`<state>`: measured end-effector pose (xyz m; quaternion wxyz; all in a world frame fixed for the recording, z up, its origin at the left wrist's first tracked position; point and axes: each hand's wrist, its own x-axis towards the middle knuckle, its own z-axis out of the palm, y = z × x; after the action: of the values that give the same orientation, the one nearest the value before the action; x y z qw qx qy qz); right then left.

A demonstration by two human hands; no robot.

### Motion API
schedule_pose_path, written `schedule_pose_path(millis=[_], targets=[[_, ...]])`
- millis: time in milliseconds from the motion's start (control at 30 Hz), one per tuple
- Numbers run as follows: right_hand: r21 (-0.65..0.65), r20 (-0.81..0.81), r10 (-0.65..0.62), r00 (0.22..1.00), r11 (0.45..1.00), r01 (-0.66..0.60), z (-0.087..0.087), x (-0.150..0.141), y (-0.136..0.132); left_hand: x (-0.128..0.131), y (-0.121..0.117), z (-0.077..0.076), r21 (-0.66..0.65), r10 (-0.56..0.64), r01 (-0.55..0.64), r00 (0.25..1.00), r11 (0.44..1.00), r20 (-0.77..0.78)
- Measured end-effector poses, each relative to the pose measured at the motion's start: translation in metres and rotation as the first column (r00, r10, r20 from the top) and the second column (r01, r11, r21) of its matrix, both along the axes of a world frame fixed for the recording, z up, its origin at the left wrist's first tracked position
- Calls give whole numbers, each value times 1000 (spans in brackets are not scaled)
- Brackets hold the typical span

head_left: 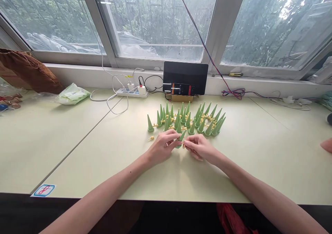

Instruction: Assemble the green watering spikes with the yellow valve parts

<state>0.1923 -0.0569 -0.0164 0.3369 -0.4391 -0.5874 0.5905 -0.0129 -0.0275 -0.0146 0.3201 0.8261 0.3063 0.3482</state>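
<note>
My left hand (167, 143) is closed, its fingers and thumb pinching a green plant watering spike (182, 136) whose tip leans up to the right. Close beside it, my right hand (198, 146) pinches a small yellow valve (184, 145), mostly hidden by the fingertips. Both hands are just above the table, near each other. Behind them, several more green watering spikes (150, 124) stand point-up in a cluster, with small yellow valves at their bases. A loose yellow valve (150, 138) lies left of the group.
A tablet (185, 73) with a phone (183, 89) before it stands at the window. A power strip (132, 93) with cables (114, 99) is left of it. A green-white packet (74, 94) and brown bag (28, 69) lie left. Part of another person's hand (327, 144) shows far right.
</note>
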Motion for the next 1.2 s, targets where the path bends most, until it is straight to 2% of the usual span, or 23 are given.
schedule_pose_path(millis=[67, 133, 233, 333, 433, 500, 567, 667, 733, 800, 933, 1033, 1200], targets=[[-8, -22, -9, 1000, 1000, 9, 0, 0, 1, 1, -1, 0, 8, 5, -5, 1000, 1000, 13], [37, -13, -38, 999, 999, 38, -1, 0, 2, 2, -1, 1, -24, 28, -27, 999, 999, 36], [218, 39, -163, 986, 964, 151, -2, 1, 1, 2, 1, 4, -177, 76, -55, 991, 983, 110], [498, 91, -321, 943, 834, 237, -2, 1, 0, 0, 5, 8, -346, 129, -48, 968, 937, 216], [714, 129, -382, 915, 676, 181, -4, 1, 1, -1, 7, 12, -467, 152, -24, 960, 884, 237], [801, 151, -392, 908, 587, 120, -5, 1, 1, -2, 6, 15, -542, 98, 28, 975, 840, 202], [847, 174, -394, 903, 527, 67, -6, 1, 1, -2, 4, 18, -593, 27, 72, 987, 802, 156], [870, 183, -390, 902, 492, 36, -7, 0, 0, -3, 1, 20, -612, -34, 94, 993, 785, 110], [870, 177, -384, 906, 492, 39, -8, -1, -1, -3, 1, 20, -607, -49, 110, 992, 787, 116], [853, 170, -376, 911, 518, 55, -8, -2, -2, -4, 1, 19, -599, -53, 122, 990, 792, 131], [766, 166, -351, 921, 634, 104, -8, -4, -3, -3, 0, 14, -559, -47, 127, 987, 819, 155], [670, 156, -312, 937, 731, 132, -7, -4, -4, -3, -1, 12, -502, -24, 98, 988, 859, 151], [513, 108, -243, 964, 844, 155, -3, -5, -6, -3, -1, 7, -310, 32, 2, 994, 951, 105]])
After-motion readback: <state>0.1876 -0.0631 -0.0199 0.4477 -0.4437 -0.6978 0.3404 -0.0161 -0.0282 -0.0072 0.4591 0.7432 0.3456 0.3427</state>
